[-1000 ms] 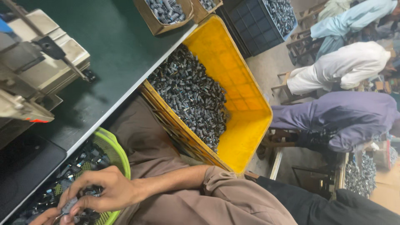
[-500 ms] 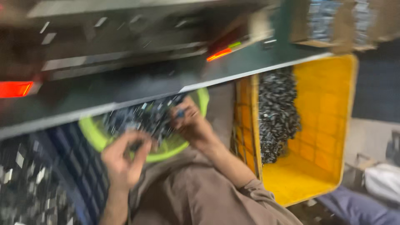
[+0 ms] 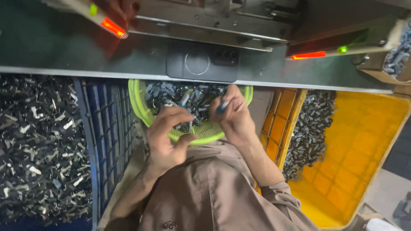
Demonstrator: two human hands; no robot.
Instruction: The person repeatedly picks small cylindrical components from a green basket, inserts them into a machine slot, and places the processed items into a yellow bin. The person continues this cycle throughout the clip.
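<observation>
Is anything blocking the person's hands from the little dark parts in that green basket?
Nothing visible does. The left hand and right hand are both right at the small dark parts in the green basket, fingers among them. Only the bench edge overhangs the basket's far side.

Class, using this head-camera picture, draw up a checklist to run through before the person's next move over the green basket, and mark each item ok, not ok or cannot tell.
1. Round lime-green plastic basket rests in the lap, below the table edge: ok.
2. Small dark metal parts lie in the basket: ok.
3. Left hand is over the basket, fingers curled: ok.
4. Right hand pinches a small blue-tipped piece: ok.
5. Left hand grips a part: cannot tell.
6. Yellow plastic crate beside the right arm has room: ok.
</observation>
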